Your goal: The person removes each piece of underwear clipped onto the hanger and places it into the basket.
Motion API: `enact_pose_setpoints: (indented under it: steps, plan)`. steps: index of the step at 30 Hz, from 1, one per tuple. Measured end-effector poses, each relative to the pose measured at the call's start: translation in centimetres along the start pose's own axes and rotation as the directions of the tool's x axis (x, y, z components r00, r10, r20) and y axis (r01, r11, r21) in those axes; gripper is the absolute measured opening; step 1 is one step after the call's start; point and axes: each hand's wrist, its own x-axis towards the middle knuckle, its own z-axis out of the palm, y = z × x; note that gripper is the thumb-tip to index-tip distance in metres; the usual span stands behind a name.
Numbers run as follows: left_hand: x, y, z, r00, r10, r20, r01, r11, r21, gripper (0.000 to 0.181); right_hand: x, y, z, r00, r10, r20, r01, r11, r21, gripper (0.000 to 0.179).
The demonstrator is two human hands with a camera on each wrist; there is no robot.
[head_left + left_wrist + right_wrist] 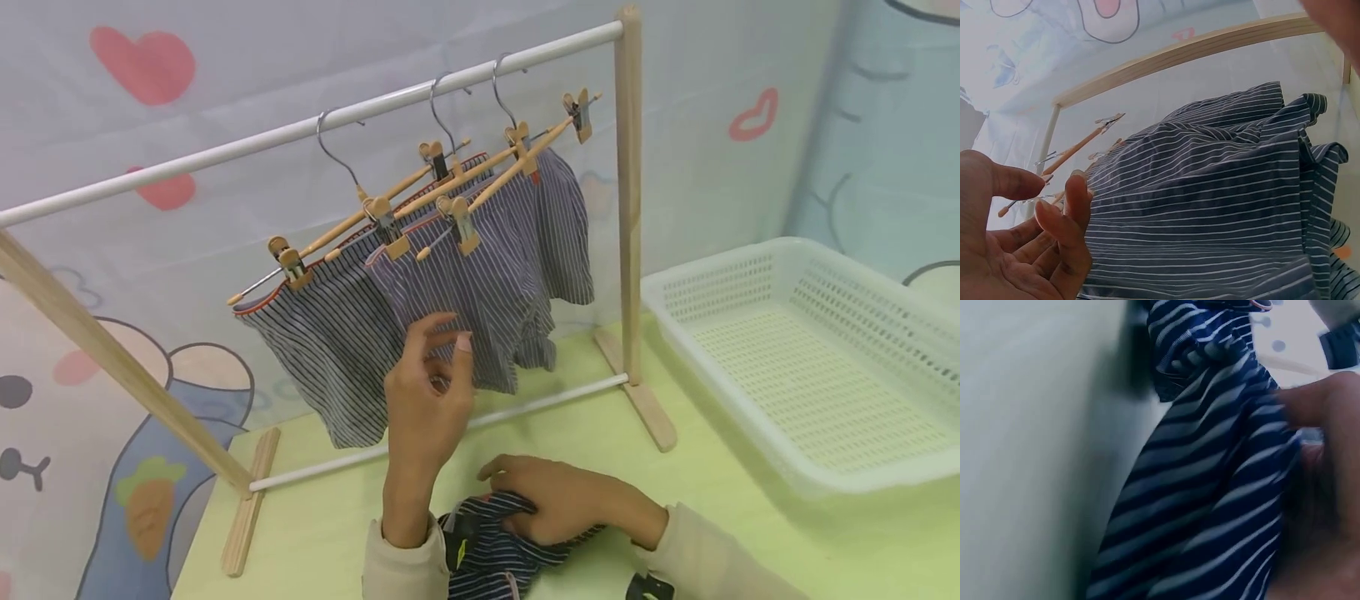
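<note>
My left hand (431,400) is raised in front of the hanging striped shorts (322,358), thumb and fingers curved with nothing between them. In the left wrist view its fingertips overlap the edge of the striped cloth (1210,200). Low at the table, my right hand (558,500) grips a bunched dark striped garment (487,533) between thumb and fingers; the right wrist view shows its white-striped folds (1197,487) close up. On the front wooden hanger (517,167), the left clip (467,227) is on a waistband, while the right clip (581,117) has no cloth in it.
A rack with a white rail (225,154) and wooden posts (630,200) carries several clip hangers. At the right stands a white plastic basket (750,400) on the yellow-green table (720,517). Behind is a printed cloth backdrop (705,50).
</note>
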Motion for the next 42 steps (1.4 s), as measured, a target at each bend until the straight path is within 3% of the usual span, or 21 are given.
enact_pose_setpoints:
  steps: [2,7,11,14,17,21,24,27,32,42]
  plan:
    - [0.0,0.1,-0.2,1.0,0.003,0.0,-0.003,1.0,0.006,0.031,0.2,0.1,-0.5,1.0,-0.014,-0.006,0.014,0.997,0.079,0.031]
    - [-0.2,0.1,-0.4,1.0,0.002,-0.002,-0.002,1.0,0.012,0.032,0.4,0.4,-1.1,0.997,0.011,-0.08,0.009,0.968,0.253,0.006]
    - [-0.2,0.0,-0.5,1.0,0.007,-0.014,-0.007,1.0,0.007,0.032,0.6,0.0,-1.4,0.987,0.071,-0.143,-0.014,0.932,0.361,0.005]
    - [-0.2,-0.1,-0.6,1.0,0.02,-0.022,-0.02,1.0,0.001,0.032,0.6,-0.5,-1.8,0.969,0.137,-0.205,-0.039,0.906,0.422,0.005]
    - [-0.2,-0.1,-0.8,0.999,0.031,-0.035,-0.031,0.999,0.007,0.032,0.5,-0.8,-2.5,0.939,0.21,-0.272,-0.056,0.873,0.484,0.019]
    - [0.0,0.1,-1.0,0.998,0.028,-0.055,-0.027,1.0,0.011,0.031,0.2,-1.1,-3.6,0.899,0.284,-0.332,-0.062,0.835,0.546,0.022]
    - [0.1,0.2,-0.9,0.998,0.014,-0.054,-0.015,1.0,-0.001,0.031,-0.1,-1.1,-4.4,0.874,0.303,-0.379,-0.043,0.826,0.562,0.012]
    - [0.1,0.4,-0.7,0.999,0.009,-0.047,-0.01,1.0,-0.009,0.031,-0.6,-1.1,-5.1,0.846,0.323,-0.425,-0.032,0.825,0.565,0.013]
    - [0.2,0.6,-0.7,0.998,0.036,-0.056,-0.036,0.999,0.007,0.03,-1.0,-1.3,-6.0,0.803,0.362,-0.473,-0.034,0.82,0.571,0.01]
    - [0.2,0.8,-0.9,0.996,0.053,-0.07,-0.052,0.999,0.013,0.03,-1.5,-1.7,-7.2,0.685,0.464,-0.561,-0.013,0.779,0.627,0.009]
